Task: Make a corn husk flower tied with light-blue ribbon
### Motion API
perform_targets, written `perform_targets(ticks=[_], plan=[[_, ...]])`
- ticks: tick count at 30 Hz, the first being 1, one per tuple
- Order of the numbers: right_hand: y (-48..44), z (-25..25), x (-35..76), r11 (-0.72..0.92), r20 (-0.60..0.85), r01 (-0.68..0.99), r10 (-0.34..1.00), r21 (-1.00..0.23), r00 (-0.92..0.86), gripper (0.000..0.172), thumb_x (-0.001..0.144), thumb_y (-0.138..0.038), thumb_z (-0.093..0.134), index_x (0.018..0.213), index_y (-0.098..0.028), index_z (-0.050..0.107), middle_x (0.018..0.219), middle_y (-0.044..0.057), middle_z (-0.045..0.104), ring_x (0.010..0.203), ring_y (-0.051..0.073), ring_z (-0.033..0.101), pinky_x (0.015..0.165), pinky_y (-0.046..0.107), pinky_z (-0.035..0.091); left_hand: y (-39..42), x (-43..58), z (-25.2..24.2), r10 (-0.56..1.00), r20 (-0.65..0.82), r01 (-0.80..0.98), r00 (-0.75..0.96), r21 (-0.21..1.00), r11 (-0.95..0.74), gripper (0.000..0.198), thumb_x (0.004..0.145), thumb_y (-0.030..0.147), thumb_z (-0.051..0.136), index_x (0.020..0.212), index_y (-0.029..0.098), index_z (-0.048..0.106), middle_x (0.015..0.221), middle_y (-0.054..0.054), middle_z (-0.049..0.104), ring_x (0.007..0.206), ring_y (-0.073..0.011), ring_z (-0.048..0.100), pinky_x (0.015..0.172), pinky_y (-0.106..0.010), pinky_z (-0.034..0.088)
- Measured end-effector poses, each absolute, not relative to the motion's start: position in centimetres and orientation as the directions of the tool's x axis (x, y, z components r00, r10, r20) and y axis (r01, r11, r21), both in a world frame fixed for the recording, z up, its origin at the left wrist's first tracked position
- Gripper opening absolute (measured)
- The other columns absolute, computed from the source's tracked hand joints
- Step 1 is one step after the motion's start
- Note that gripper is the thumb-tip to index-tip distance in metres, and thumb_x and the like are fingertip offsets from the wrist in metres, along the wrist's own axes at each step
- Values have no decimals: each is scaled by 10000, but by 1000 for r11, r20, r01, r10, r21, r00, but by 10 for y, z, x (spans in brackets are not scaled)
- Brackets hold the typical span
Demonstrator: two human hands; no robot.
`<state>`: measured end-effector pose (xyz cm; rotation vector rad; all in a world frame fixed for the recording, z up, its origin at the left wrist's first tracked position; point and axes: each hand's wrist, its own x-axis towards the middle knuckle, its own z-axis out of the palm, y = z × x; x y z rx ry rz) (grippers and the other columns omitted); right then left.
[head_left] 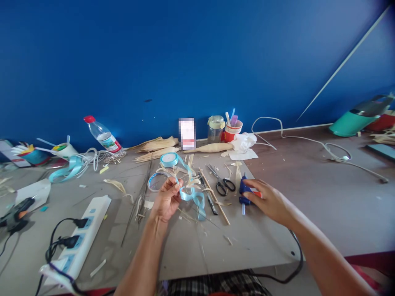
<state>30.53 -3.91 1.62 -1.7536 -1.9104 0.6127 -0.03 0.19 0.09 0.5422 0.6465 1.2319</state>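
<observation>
Left hand [166, 200] is pinching the light-blue ribbon [194, 196] just above the table [324, 205]; right hand [269, 201] is closing around the blue glue gun [246, 190] lying beside the scissors [222, 183].

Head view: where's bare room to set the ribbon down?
Bare: the grey board near its front edge, between left hand and right hand; the brown table right of it, below the white cable. Crowded: around the scissors and ribbon roll.
</observation>
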Motion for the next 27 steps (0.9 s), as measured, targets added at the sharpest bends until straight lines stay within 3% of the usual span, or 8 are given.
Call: perform_targets(ticks=[3, 7, 12, 16, 23, 27], plan=[[-43, -13, 341, 32, 106, 888, 994, -459, 19, 411, 806, -407, 487, 1137, -183, 580, 1157, 124, 598, 1023, 277, 585, 856, 389, 465, 4, 0, 0, 967, -162, -679, 196, 689, 253, 271, 567, 110, 768, 694, 174, 538, 717, 30, 596, 531, -49, 528, 502, -166, 437], [-50, -41, 366, 46, 78, 963, 997, -265, -26, 407, 785, -379, 514, 1120, -157, 579, 1135, 144, 595, 1025, 295, 572, 839, 391, 455, 6, 0, -2, 968, -184, -670, 170, 699, 251, 277, 553, 107, 776, 694, 178, 549, 706, 33, 602, 526, -47, 523, 476, -152, 419], [-54, -40, 358, 80, 80, 988, 994, -134, -70, 394, 767, -354, 541, 1111, -167, 578, 1116, 134, 583, 985, 298, 566, 792, 384, 451, 8, 3, -3, 966, -209, -657, 151, 709, 256, 274, 550, 103, 779, 694, 173, 558, 691, 32, 616, 447, -14, 458, 439, -132, 393], [-51, -28, 345, 90, 85, 987, 993, -132, -79, 535, 777, -314, 520, 1287, -170, 445, 1078, 129, 578, 891, 266, 597, 731, 359, 456, 9, 3, -4, 963, -237, -648, 127, 715, 261, 294, 530, 107, 795, 688, 169, 555, 697, 21, 631, 450, -17, 469, 436, -133, 387], [-48, -28, 344, 78, 8, 982, 997, -171, -78, 408, 817, -345, 468, 1174, -168, 554, 1016, 117, 593, 817, 229, 624, 689, 311, 453, 8, 3, -5, 964, -223, -643, 141, 720, 261, 282, 549, 132, 791, 687, 176, 549, 701, 18, 621, 530, -61, 528, 470, -170, 407], [-50, -31, 347, 56, 39, 958, 998, -280, -46, 360, 809, -354, 471, 1124, -208, 565, 925, 74, 655, 770, 220, 633, 646, 295, 450, 7, 4, -4, 964, -217, -658, 151, 706, 262, 270, 554, 126, 784, 682, 176, 551, 704, 22, 617, 537, -64, 531, 483, -181, 411]])
